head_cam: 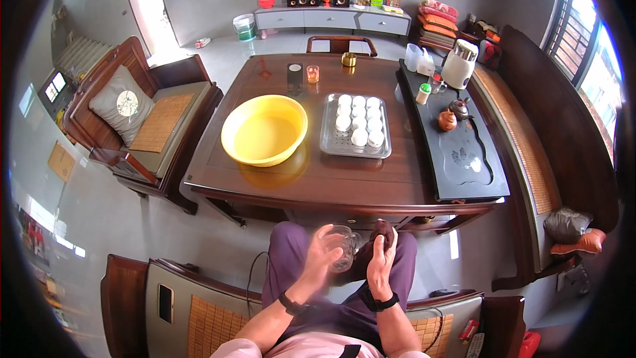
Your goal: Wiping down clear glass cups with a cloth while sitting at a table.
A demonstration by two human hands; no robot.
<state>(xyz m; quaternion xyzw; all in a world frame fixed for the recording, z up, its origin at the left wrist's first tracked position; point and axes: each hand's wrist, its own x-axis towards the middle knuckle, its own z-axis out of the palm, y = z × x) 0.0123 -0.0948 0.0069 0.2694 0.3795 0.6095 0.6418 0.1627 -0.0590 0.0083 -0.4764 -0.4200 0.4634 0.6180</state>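
Note:
Above my lap, my left hand (322, 256) is curled round a clear glass mug (342, 249), its handle pointing right. My right hand (382, 258) grips a bunched dark brown cloth (381, 234), a short way right of the mug. Beyond my knees, on the dark wooden table (318, 179), a yellow plastic basin (264, 130) holds what looks like water. Right of the basin, a metal tray (354, 149) carries several small white rounded cups, seemingly upside down.
A black tea tray (459, 179) with teapots, an electric kettle (460, 64) and a green-capped container (423, 93) lines the table's right side. Toward the far edge are a small orange glass (312, 74) and a brass bowl (349, 59). A phone (166, 303) lies on the seat at left.

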